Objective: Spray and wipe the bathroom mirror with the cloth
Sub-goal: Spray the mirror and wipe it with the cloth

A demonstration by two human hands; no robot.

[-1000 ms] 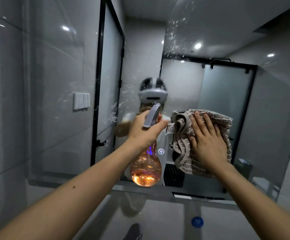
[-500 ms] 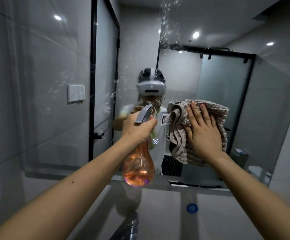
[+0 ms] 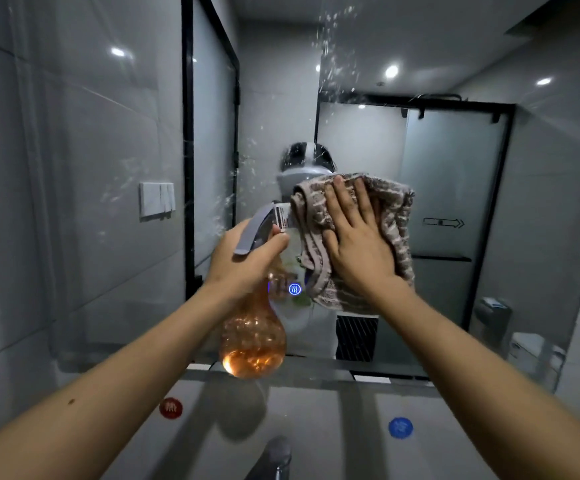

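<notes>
Head view, centre of frame: the right hand lies flat, fingers straight and spread, pressing a brown-and-white striped towelling cloth against the large wall-mounted bathroom mirror. It presses the cloth and does not clasp it. The cloth is bunched in folds along its left edge.

Just left of centre, the left hand is clenched round the neck of an orange translucent pear-shaped spray bottle with a grey trigger head. The spray bottle hangs upright, just beside the cloth. Whether it touches the glass cannot be told.

Findings: white spray droplets run in a band from upper centre down toward left of centre. The cloth sits below and to the right of most of them.

Assessment: the step in hand is judged to be wiping the sprayed glass.

Recommendations:
- Keep the palm flat with even pressure, since an unclasped cloth may slip from under an open hand.
- Smooth out the bunched left edge so more fabric meets the glass.
- Work from the upper droplets downward in overlapping passes, so runs are caught rather than smeared.
- Draw the spray bottle clear of the cloth's leftward path.
- Pass lightly over the blue lit round button in the glass at lower centre.
</notes>
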